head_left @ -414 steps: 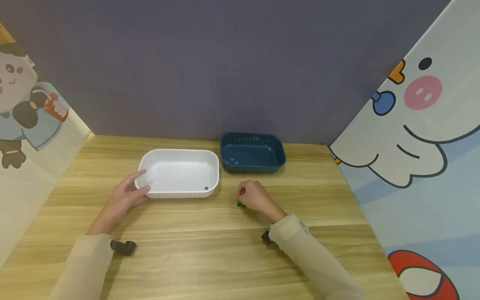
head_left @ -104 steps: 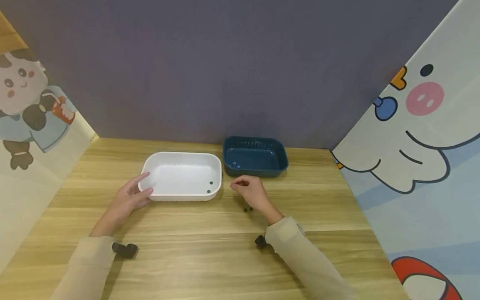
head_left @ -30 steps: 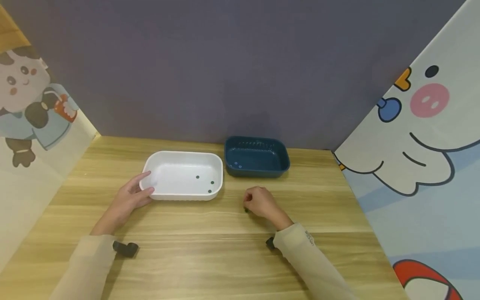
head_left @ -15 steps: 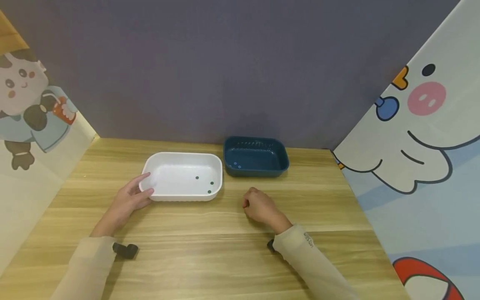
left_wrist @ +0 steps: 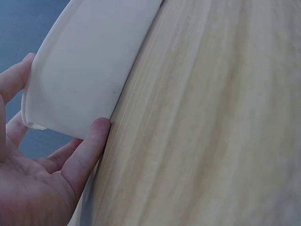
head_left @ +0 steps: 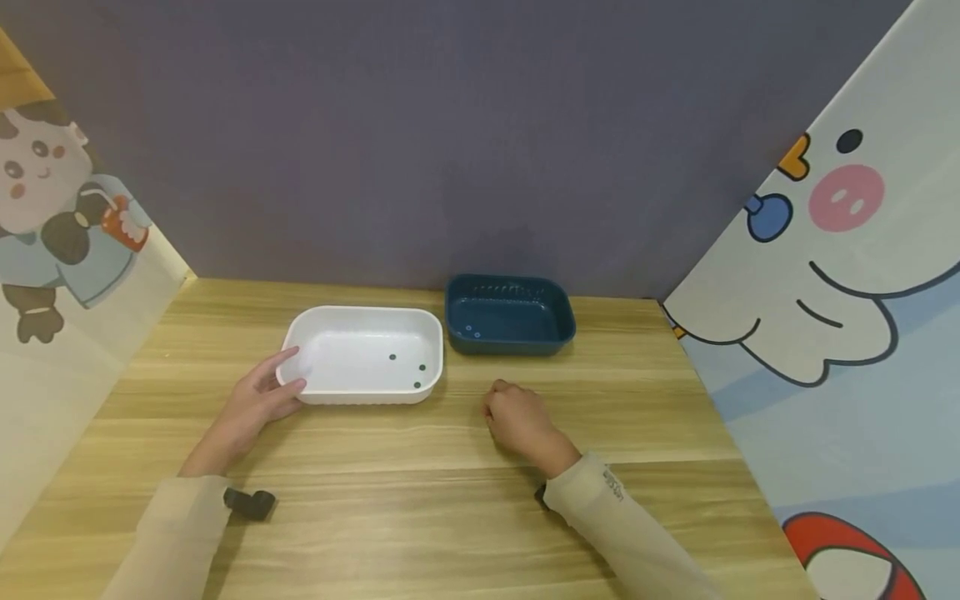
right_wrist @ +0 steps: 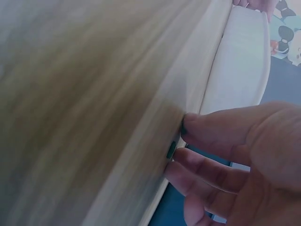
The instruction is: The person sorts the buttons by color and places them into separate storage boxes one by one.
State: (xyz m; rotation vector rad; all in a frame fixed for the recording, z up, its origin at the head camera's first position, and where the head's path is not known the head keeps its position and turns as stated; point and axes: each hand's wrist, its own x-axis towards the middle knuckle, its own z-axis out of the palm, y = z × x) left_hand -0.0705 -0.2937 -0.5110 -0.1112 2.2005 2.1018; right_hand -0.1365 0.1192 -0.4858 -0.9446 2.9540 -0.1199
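At the left end of a white plastic tray (head_left: 360, 397), my left hand (head_left: 255, 400) holds the wall, with fingertips over the rim in the head view. Inside the tray lie three small round green pieces, button-like, one of them a green piece (head_left: 392, 357) apart from the others. My right hand (head_left: 521, 421) is down on the table, fingers bent. In the right wrist view, a small green piece (right_wrist: 171, 150) lies by the fingertips (right_wrist: 181, 157), and green also shows under the thumb tip. Whether either is pinched is unclear. The head view hides both.
A dark blue-green basket (head_left: 510, 344) stands at the back, right of the tray, with two small bluish rings (head_left: 473, 332) in it. A grey wall (head_left: 450, 150) rises behind the wooden table (head_left: 375, 517); printed panels flank both sides.
Green pieces in the tray went from one to three over these seconds. My right hand came back from near the tray to the table and now covers the remaining green pieces. Left hand still holds the tray.
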